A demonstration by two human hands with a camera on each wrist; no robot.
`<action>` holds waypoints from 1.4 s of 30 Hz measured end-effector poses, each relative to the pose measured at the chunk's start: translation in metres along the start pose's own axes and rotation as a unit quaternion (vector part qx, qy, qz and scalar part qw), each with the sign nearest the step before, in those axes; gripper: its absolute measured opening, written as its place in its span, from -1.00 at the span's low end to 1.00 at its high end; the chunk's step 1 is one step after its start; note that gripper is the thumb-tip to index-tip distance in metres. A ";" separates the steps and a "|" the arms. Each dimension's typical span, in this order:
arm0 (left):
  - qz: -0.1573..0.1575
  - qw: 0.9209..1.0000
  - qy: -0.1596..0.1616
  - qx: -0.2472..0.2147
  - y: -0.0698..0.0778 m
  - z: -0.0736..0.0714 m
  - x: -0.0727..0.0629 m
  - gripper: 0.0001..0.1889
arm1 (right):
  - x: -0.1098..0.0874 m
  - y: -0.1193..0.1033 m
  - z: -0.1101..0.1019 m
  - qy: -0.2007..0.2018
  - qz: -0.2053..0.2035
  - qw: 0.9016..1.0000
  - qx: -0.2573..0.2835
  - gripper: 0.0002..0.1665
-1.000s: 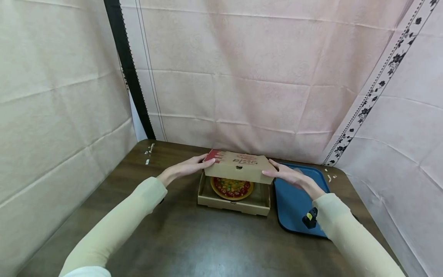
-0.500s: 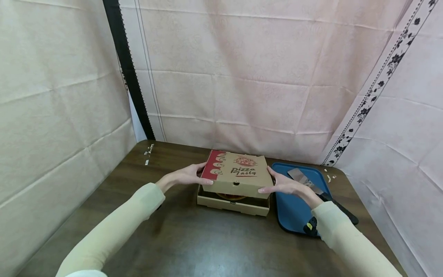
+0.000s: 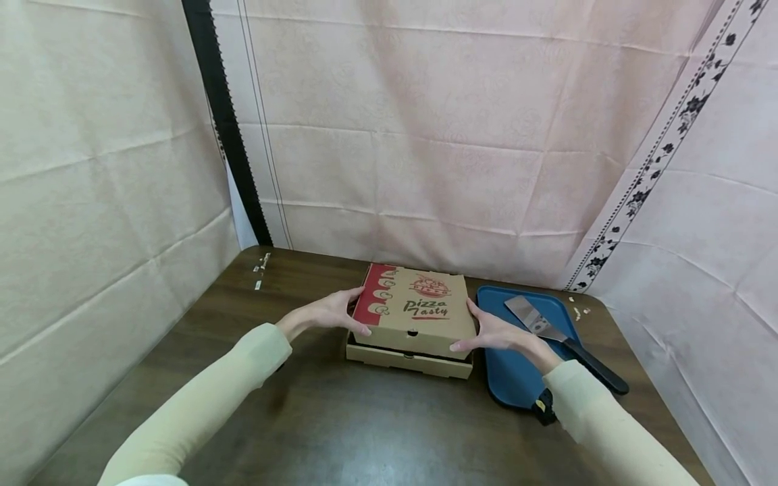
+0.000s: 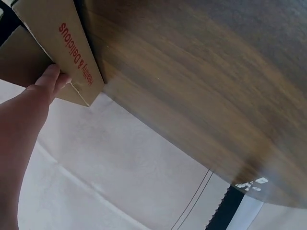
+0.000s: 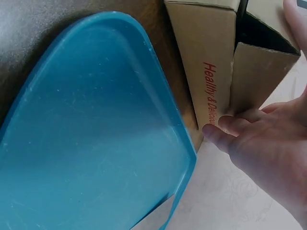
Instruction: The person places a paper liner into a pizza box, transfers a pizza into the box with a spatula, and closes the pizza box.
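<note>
A cardboard pizza box lid (image 3: pixel 419 297), printed "Pizza Tasty" with a red strip, is lowered nearly flat over the box base (image 3: pixel 408 362). A narrow dark gap shows along its front edge, and the pizza inside is hidden. My left hand (image 3: pixel 328 312) holds the lid's left side, thumb toward the front corner. On the opposite side my right hand (image 3: pixel 495 332) grips it, thumb near the front right corner. In the right wrist view, fingertips (image 5: pixel 213 132) touch the base's side wall (image 5: pixel 204 62) beside the raised lid flap (image 5: pixel 259 72).
Right of the box stands a blue tray (image 3: pixel 507 378). A metal turner (image 3: pixel 541 320) with a black handle lies across it, its handle overhanging the right rim. Cloth hangings (image 3: pixel 425 169) surround the brown table (image 3: pixel 292 418). Paper scraps (image 3: pixel 260 270) stick to its far left corner.
The lid has come forward and down in both hands, covering the pizza that showed in the base. Both hands have lowered with it, and the turner has come into fuller view.
</note>
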State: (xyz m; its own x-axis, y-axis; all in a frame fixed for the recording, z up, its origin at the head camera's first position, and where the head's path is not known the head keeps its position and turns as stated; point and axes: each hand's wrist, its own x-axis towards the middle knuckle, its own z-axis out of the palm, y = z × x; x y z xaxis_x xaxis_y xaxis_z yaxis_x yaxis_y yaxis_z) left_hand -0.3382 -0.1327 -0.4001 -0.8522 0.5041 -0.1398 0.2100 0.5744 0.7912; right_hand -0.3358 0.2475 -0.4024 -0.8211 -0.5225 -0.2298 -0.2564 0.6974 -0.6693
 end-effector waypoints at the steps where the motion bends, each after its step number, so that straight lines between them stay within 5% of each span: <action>1: -0.002 1.000 0.002 0.011 0.000 0.000 0.000 0.18 | 0.000 0.000 0.001 0.000 0.000 1.000 0.000 0.47; 7: -0.008 0.996 0.007 0.089 0.003 0.002 0.002 0.14 | 0.000 0.001 0.004 0.006 0.007 1.000 -0.016 0.50; 12: -0.021 0.994 -0.012 0.110 0.007 0.002 0.001 0.15 | -0.002 0.000 0.004 0.008 0.017 0.999 -0.036 0.52; 17: -0.027 0.991 -0.008 0.128 0.015 0.000 0.005 0.00 | -0.001 -0.014 -0.007 0.057 0.026 0.995 -0.073 0.35; 23: -0.063 0.975 0.055 0.207 0.041 0.005 0.032 -0.12 | 0.022 -0.032 -0.017 0.175 0.030 0.973 -0.145 0.12; 27: -0.085 0.960 0.061 0.262 0.051 0.020 0.051 -0.10 | 0.044 -0.036 -0.005 0.198 0.066 0.956 -0.208 0.15; 34: -0.109 0.949 0.073 0.286 0.039 0.045 0.064 -0.12 | 0.068 -0.037 0.027 0.186 0.087 0.951 -0.231 0.11; 42: -0.102 0.936 0.104 0.320 0.019 0.065 0.068 -0.13 | 0.074 -0.019 0.049 0.181 0.101 0.951 -0.231 0.10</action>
State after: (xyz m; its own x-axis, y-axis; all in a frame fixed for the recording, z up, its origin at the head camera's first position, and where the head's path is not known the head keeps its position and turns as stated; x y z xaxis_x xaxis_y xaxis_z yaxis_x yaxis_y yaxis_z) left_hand -0.3607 -0.0451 -0.4332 -0.9668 0.2434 -0.0773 0.2199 0.9474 0.2326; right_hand -0.3669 0.1714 -0.4414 -0.9775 -0.2108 -0.0067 -0.2033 0.9503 -0.2356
